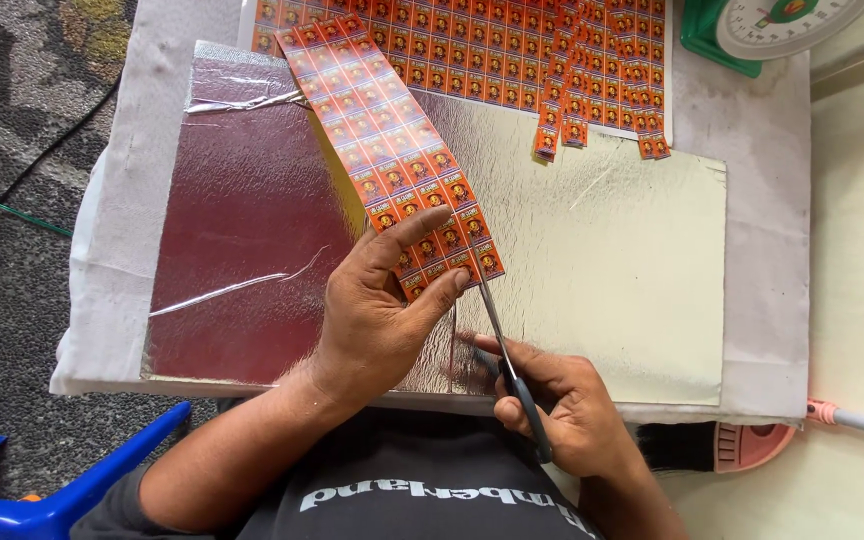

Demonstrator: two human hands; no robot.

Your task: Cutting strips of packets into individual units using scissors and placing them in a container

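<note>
My left hand [377,305] pinches the near end of a long orange sheet of small printed labels [382,130], which runs diagonally up to the far left. My right hand [562,405] grips a pair of dark-handled scissors [512,365], whose blades point up to the sheet's near right corner, just by my left fingertips. Both hands hover over a shiny silver foil board [602,260].
More orange label sheets and cut strips [552,60] lie at the far edge. A green weighing scale [762,25] stands at the top right. A white cloth [762,150] covers the table. A blue chair [62,490] is at lower left, a brush with a pink handle [742,445] at lower right.
</note>
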